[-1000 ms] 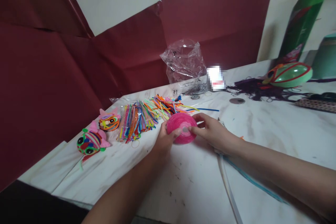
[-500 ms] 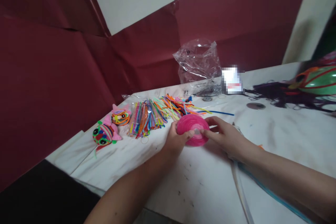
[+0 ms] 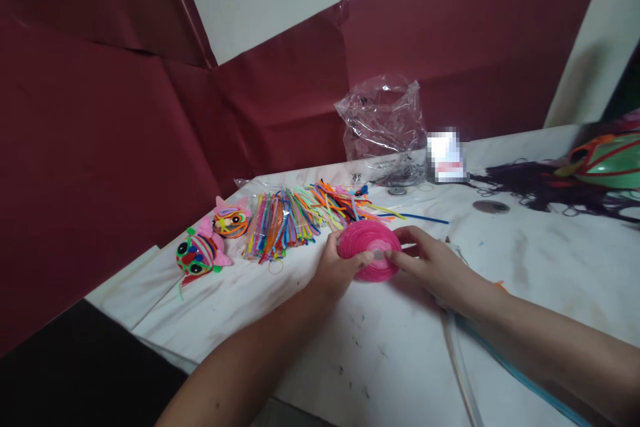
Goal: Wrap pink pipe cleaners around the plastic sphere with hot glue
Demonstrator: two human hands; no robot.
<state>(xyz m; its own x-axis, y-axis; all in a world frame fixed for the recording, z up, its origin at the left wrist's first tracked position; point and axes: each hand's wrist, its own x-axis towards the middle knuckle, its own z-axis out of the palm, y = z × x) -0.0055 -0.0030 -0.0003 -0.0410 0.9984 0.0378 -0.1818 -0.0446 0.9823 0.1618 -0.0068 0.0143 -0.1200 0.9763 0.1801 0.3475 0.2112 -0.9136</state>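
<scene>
A round pink roll of ribbon (image 3: pixel 369 237), with ringed sides and a paler centre, is held up over the table in the middle of the view. My left hand (image 3: pixel 340 260) grips its left side, the thumb lying across the front near the centre. From the right, my right hand (image 3: pixel 425 257) holds the same roll, its thumb close to my left thumb and its fingers around the far edge. Parts of the fingers behind the roll are hidden. Just beyond it lies a heap of colourful pipe cleaners (image 3: pixel 285 223), some in clear wrapping.
Two decorated toy heads (image 3: pixel 200 253) sit at the left of the marbled table (image 3: pixel 400 360). A clear plastic bag (image 3: pixel 383 127) stands against the dark red backing. Purple strands (image 3: pixel 530 183) and a green round thing (image 3: pixel 610 160) are at the right. A pale strap (image 3: pixel 457 360) lies under my right forearm.
Both hands keep hold of the pink roll of ribbon in nearly the same spot. The whole view has shifted slightly.
</scene>
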